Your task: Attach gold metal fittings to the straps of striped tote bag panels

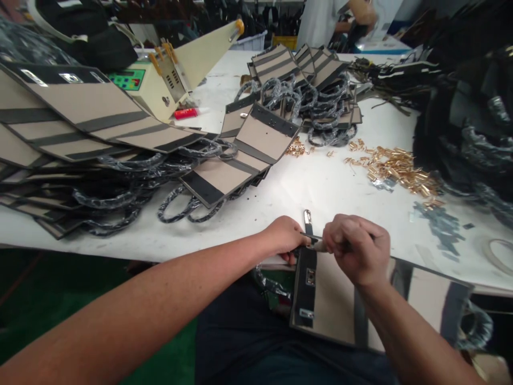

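A beige and black bag panel (334, 299) lies over my lap and the table's front edge. Metal plates (310, 276) sit in its black end strip. My left hand (285, 235) pinches the strip's far corner. Just right of it my right hand (356, 246) is a fist, pressed close to the same corner; what it grips is mostly hidden, with only a pale blurred end showing. A shiny metal clasp on a black tab (308, 218) sticks out beyond the left fingers. Plastic-wrapped handles hang at both ends of the panel, one a wrapped loop (475, 326) at right.
Stacked panels (120, 115) with wrapped handles cover the left, with another pile (296, 69) behind. Gold metal fittings (401, 168) and grey plates (438, 227) lie at right, near a tape roll (499, 254). A cream machine (156, 88) and a red tube (186, 113) stand behind; a person (320, 24) is beyond.
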Motion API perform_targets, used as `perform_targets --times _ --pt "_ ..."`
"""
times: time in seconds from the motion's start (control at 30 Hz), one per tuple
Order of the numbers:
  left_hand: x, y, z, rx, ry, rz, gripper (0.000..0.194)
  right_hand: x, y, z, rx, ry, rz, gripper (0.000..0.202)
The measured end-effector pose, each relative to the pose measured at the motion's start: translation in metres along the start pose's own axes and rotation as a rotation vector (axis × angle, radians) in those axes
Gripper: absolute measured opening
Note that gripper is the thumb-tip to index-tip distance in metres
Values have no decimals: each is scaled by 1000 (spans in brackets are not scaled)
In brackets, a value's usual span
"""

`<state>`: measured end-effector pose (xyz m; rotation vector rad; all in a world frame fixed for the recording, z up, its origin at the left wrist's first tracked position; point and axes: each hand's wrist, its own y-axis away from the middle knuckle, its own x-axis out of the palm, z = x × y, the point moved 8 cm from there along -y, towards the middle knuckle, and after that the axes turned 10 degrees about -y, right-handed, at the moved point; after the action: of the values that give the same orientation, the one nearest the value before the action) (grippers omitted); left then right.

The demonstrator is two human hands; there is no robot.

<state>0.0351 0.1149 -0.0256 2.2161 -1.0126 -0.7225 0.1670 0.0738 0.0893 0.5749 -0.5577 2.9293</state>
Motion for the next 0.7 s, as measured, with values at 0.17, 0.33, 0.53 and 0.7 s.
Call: perform_targets --times 0.17,0.33,0.53,0.7 --pt "0 1 -1 22 0 13 17 8 6 4 2 4 -23 35" --pt "0 1 0 28 -15 0 17 6 7 -3 16 11 -62 40" --pt "0 7 -5 42 -40 6 20 12 6 -8 40 56 -14 40" --pt "2 -1 -5 94 -85 15 25 37 0 -8 90 334 112 48"
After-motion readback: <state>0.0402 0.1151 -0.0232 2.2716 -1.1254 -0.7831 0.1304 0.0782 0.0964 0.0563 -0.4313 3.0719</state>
